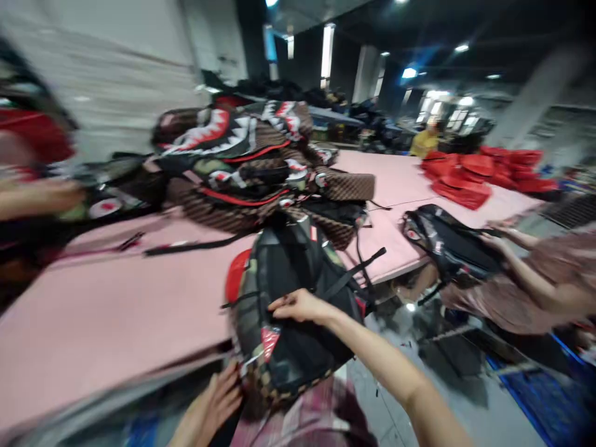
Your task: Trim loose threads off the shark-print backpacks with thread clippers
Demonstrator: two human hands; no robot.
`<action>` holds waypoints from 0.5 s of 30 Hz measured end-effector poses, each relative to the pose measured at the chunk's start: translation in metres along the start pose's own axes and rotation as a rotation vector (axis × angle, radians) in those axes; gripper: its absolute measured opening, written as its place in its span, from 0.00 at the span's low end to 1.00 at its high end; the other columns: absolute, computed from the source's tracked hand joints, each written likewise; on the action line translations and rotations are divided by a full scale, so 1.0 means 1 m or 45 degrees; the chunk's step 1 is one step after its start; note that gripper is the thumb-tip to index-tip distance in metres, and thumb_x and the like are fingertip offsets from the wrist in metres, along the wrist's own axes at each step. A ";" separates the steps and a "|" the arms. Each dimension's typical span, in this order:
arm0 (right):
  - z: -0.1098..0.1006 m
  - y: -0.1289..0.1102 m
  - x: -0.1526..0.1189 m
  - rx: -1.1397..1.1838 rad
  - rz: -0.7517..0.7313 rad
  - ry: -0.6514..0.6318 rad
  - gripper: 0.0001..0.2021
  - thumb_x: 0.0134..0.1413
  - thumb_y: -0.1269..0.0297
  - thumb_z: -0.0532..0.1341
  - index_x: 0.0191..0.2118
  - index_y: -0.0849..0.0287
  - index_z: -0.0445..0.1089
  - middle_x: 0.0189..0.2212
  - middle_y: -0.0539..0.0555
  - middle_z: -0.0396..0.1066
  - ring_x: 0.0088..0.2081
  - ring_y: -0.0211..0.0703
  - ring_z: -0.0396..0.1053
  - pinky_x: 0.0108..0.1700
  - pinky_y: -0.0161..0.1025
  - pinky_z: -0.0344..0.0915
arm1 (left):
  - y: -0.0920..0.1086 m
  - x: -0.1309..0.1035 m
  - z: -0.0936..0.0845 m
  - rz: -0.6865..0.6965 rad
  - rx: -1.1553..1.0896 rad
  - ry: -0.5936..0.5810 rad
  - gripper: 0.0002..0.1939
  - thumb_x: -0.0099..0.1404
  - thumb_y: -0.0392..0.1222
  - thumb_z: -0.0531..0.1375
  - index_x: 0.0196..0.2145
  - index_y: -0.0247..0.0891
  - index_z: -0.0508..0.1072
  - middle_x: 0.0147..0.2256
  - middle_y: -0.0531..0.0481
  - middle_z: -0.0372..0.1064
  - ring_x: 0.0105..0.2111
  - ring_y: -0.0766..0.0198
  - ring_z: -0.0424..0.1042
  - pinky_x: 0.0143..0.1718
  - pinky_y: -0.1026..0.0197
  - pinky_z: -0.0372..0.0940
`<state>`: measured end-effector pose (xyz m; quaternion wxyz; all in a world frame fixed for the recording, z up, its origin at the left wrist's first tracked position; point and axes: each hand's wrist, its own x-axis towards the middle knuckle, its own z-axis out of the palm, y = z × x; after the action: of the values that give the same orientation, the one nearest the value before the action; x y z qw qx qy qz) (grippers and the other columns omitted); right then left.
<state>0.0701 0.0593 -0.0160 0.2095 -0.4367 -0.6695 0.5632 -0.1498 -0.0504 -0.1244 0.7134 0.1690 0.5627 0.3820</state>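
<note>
A black backpack [298,267] with a checkered edge and a red side part lies tilted over the table's front edge, partly on my lap. On its back panel rests my right hand [300,307], with thumb and fingertips pressed together; whether they pinch fabric is too small to tell. Beside the bag's lower left edge is my left hand [216,397], its fingers spread and near or touching the edge. A black strap [354,273] trails off the bag's right side.
Brown checkered backpacks [233,167] are piled on the pink table [139,310] behind the bag. Red pieces [479,171] lie farther right. A person at the right holds another black backpack [451,242]. Another person's arm [40,198] reaches in at the left.
</note>
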 end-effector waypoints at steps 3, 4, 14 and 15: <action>-0.001 0.025 0.009 0.690 0.270 0.018 0.14 0.47 0.58 0.62 0.39 0.60 0.72 0.39 0.57 0.74 0.16 0.24 0.37 0.18 0.28 0.39 | -0.003 -0.009 -0.007 0.206 -0.139 -0.009 0.31 0.61 0.63 0.51 0.55 0.41 0.61 0.58 0.42 0.58 0.55 0.51 0.62 0.54 0.50 0.59; -0.004 0.025 0.003 0.826 0.259 0.006 0.14 0.48 0.58 0.62 0.40 0.59 0.72 0.42 0.59 0.73 0.16 0.23 0.35 0.18 0.28 0.37 | -0.004 -0.012 -0.006 0.257 -0.069 0.032 0.32 0.59 0.63 0.54 0.55 0.42 0.62 0.59 0.42 0.58 0.56 0.51 0.61 0.56 0.50 0.56; -0.116 0.051 -0.099 0.269 0.138 0.976 0.20 0.48 0.51 0.60 0.42 0.60 0.73 0.40 0.60 0.74 0.15 0.25 0.45 0.18 0.30 0.47 | 0.047 0.029 0.018 0.698 0.374 0.244 0.29 0.57 0.58 0.56 0.51 0.36 0.67 0.53 0.40 0.65 0.53 0.52 0.64 0.54 0.50 0.58; -0.123 0.064 -0.091 0.065 0.243 1.082 0.22 0.48 0.51 0.59 0.43 0.62 0.72 0.39 0.61 0.74 0.16 0.27 0.50 0.18 0.30 0.50 | 0.063 0.042 0.025 0.780 0.438 0.278 0.28 0.58 0.56 0.55 0.50 0.36 0.68 0.52 0.41 0.66 0.54 0.52 0.63 0.56 0.51 0.57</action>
<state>0.2360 0.0539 -0.0221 0.4241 -0.6844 -0.4663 0.3665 -0.1461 0.0264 -0.1031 0.4629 0.4052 0.6149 0.4934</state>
